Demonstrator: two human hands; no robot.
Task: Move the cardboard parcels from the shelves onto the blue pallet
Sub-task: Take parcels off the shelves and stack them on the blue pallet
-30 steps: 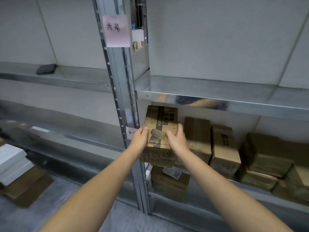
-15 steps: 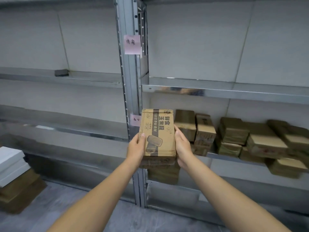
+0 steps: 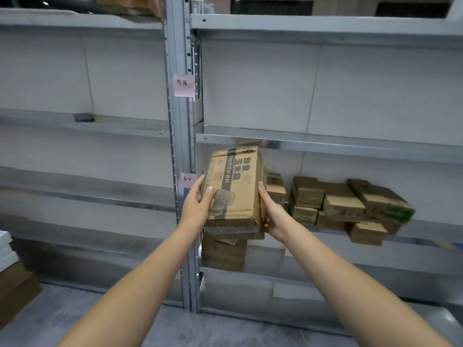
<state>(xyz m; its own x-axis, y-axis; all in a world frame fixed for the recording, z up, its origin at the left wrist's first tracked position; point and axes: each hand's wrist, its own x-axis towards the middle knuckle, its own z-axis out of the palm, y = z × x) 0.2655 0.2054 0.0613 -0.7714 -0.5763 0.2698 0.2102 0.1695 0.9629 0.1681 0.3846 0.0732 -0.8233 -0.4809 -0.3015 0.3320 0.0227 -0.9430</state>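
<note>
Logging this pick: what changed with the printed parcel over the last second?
The printed parcel came away from the shelf toward the person, and the view backed off too. The left hand and right hand grip its sides as before. The remaining parcels stayed put on the shelf.

The held parcel (image 3: 233, 189) hides the fingers of the right hand (image 3: 273, 216).

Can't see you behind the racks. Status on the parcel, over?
Hands: left hand and right hand grip the parcel by its sides. Held up before the shelf; other parcels stacked on it. Pallet not in view.
</note>
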